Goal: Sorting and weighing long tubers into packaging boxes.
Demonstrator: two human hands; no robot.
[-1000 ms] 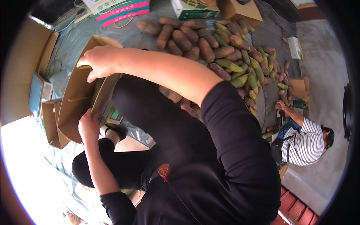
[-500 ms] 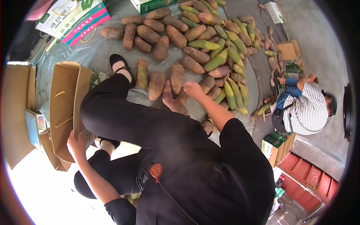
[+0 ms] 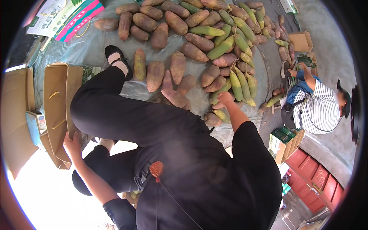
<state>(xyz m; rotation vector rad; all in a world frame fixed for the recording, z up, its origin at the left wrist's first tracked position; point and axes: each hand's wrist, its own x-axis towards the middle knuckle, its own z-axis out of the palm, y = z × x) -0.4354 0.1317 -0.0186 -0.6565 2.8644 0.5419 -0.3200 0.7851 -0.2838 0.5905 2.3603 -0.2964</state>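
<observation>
My left hand [image 3: 73, 145] grips the lower edge of an open cardboard box [image 3: 56, 101] standing beside my leg, its tan inside fitted with gold cord handles. My right hand [image 3: 225, 98] is stretched out over the pile, fingers curled down among long, thick gourd-like pieces; what lies under the fingers is partly hidden. Left of that hand, a forked reddish piece [image 3: 171, 91] lies near my knee. Close by are a wide brown piece [image 3: 155, 76] and a green-and-red one [image 3: 139, 64]. Just above my right hand lie slim green pieces [image 3: 236, 87].
More reddish-brown pieces [image 3: 176, 23] spread across a plastic sheet [image 3: 103, 41]. A printed carton [image 3: 71, 17] stands at upper left. On the right a person in a striped shirt [image 3: 315, 109] sits near small open boxes [image 3: 284, 142]. A red door [image 3: 312, 178] is beyond.
My right hand has moved right and slightly nearer, from beside the reddish pieces to the green ones. My left hand stays on the box edge. The person at right has shifted their arm.
</observation>
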